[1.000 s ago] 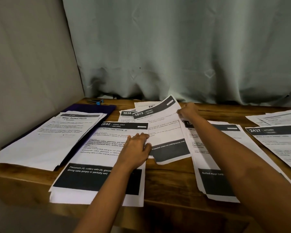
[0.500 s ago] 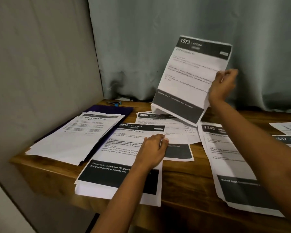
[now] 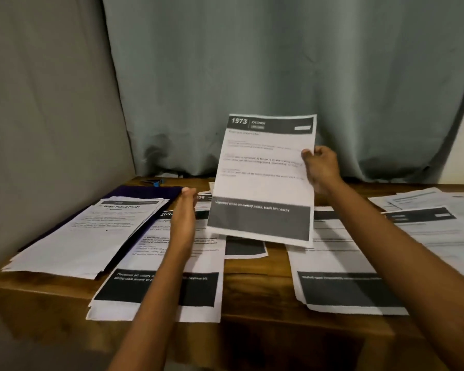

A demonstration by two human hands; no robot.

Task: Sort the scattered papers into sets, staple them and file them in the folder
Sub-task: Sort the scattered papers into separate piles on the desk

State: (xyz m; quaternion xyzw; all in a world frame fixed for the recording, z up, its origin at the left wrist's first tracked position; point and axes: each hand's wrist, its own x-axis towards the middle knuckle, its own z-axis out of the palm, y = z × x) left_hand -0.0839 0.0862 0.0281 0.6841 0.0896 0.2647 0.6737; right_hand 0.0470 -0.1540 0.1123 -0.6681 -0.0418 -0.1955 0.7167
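Note:
My right hand (image 3: 321,170) pinches the right edge of the sheet headed 1573 KITCHEN (image 3: 263,180) and holds it upright above the table. My left hand (image 3: 184,214) hovers with straight fingers over the 2692 stack (image 3: 156,287), just left of the raised sheet, holding nothing. A dark purple folder (image 3: 145,190) lies at the back left, partly under the Water Potted Plants stack (image 3: 83,236). A blue stapler (image 3: 153,182) sits behind the folder. Another sheet, 3638 (image 3: 245,247), lies under the raised sheet.
More paper stacks lie on the wooden table (image 3: 257,290): one with a dark footer at front right (image 3: 340,279), others at the far right (image 3: 434,223). A grey wall stands to the left and a grey-green curtain (image 3: 279,76) hangs behind.
My right hand lifted the 1573 sheet off the table and brought it lower and nearer to me. My left hand rose off the 2692 stack toward the sheet.

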